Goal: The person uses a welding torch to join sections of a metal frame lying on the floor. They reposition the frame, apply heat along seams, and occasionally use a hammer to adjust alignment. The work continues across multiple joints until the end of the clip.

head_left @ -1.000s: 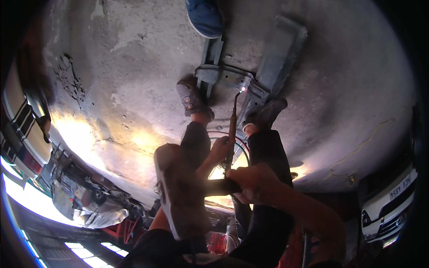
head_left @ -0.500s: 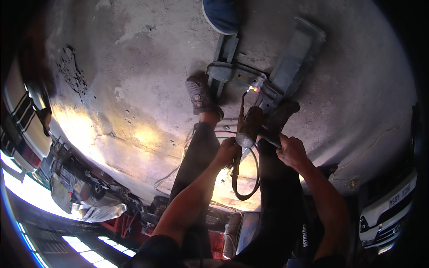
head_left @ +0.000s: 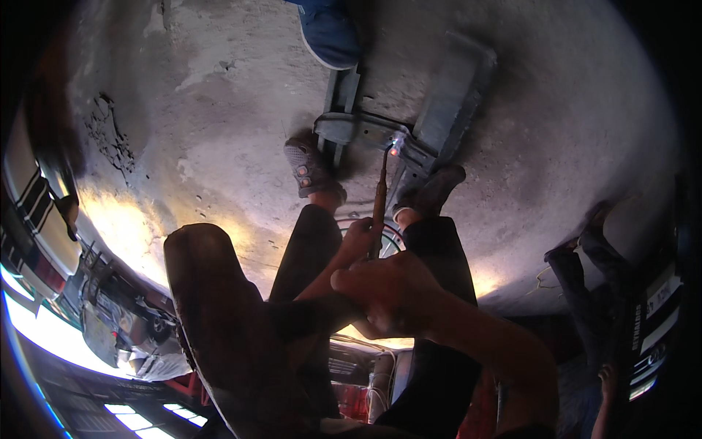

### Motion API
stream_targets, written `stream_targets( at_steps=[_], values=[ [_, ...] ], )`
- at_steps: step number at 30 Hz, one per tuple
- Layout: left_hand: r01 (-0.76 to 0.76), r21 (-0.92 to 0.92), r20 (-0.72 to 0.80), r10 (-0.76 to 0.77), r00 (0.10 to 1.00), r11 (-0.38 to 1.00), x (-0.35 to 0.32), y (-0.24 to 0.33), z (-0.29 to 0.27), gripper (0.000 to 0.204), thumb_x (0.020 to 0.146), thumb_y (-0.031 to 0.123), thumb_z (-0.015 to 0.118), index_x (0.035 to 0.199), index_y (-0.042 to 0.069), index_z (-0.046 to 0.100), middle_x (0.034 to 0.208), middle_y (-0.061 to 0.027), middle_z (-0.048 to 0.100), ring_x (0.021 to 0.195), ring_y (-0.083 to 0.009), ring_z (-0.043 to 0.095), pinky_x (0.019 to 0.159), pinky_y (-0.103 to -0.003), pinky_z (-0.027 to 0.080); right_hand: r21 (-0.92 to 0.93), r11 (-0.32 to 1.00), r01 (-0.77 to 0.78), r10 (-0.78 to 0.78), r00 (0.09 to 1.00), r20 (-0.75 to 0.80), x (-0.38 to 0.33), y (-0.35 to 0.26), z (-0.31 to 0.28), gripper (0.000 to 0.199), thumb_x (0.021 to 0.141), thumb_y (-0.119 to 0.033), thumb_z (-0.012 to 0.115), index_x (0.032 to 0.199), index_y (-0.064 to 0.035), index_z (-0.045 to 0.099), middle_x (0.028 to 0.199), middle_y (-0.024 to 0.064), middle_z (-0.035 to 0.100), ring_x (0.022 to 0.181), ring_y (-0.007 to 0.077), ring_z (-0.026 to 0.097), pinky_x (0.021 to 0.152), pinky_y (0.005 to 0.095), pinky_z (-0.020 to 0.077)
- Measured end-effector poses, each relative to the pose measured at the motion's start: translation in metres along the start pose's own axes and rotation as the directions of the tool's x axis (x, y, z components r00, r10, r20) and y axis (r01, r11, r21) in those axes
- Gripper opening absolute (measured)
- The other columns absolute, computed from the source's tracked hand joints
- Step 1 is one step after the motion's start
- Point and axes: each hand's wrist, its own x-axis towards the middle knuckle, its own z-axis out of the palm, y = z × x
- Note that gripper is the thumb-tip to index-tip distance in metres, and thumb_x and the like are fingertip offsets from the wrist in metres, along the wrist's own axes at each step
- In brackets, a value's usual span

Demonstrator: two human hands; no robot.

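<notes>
My left hand [head_left: 358, 240] grips a thin welding rod [head_left: 379, 192] that points down and away from me. Its tip touches a small bright glow [head_left: 395, 148] on a grey steel frame [head_left: 351, 130] lying on the concrete floor. My right hand [head_left: 391, 293] is closed on the handle of a dark brown hand-held welding shield [head_left: 219, 322], which fills the lower left of the view. My two shoes [head_left: 311, 172] stand just in front of the frame, either side of the rod. My left forearm is partly hidden behind the shield.
Another person's blue shoe [head_left: 329, 33] rests on the far end of the frame. A wide grey steel channel [head_left: 453, 95] angles off to the right. A cable loop [head_left: 395, 235] lies between my legs. A striped car [head_left: 29, 212] stands left; another person's legs [head_left: 585, 263] stand right.
Half a second ago the shield was out of sight and both hands were down by the rod; now my right hand has brought the shield back up on the left.
</notes>
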Motion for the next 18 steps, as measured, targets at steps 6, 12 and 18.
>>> stream_targets(
  at_steps=[6,12,18],
  values=[
    [-0.047,-0.096,0.037,0.051,0.998,0.994,0.032,-0.027,0.008,0.023,0.095,0.021,0.061,0.097,-0.002,0.064,0.075,-0.0089,0.066,0.068,-0.0179,0.065,0.062,-0.034,0.052,-0.336,0.635,-0.696,0.697,0.703,-0.140,-0.082,0.214,-0.010,0.025,0.078,-0.016,0.072,0.102,-0.0090,0.071,0.088,0.0169,0.073,0.085,0.0342,0.072,0.078,0.0425,0.0583],
    [0.114,0.053,-0.052,-0.112,0.992,0.992,0.022,-0.058,0.004,0.037,0.098,0.032,0.061,0.102,-0.005,0.066,0.072,-0.0100,0.066,0.063,-0.0185,0.065,0.056,-0.035,0.050,-0.257,0.561,-0.787,0.792,0.601,-0.108,-0.112,0.184,0.011,0.029,0.079,-0.019,0.069,0.102,-0.0021,0.061,0.082,0.0253,0.068,0.087,0.0424,0.068,0.079,0.0508,0.0554],
    [-0.026,-0.012,-0.057,0.025,0.998,1.000,0.021,-0.038,0.021,0.033,0.096,0.029,0.064,0.102,-0.003,0.066,0.081,-0.0119,0.070,0.079,-0.0180,0.068,0.066,-0.035,0.051,-0.106,0.683,-0.723,0.725,0.688,-0.023,-0.138,0.091,0.005,0.029,0.076,-0.016,0.069,0.100,-0.0034,0.059,0.072,0.0221,0.065,0.072,0.0431,0.066,0.067,0.0517,0.0533]
  ],
)
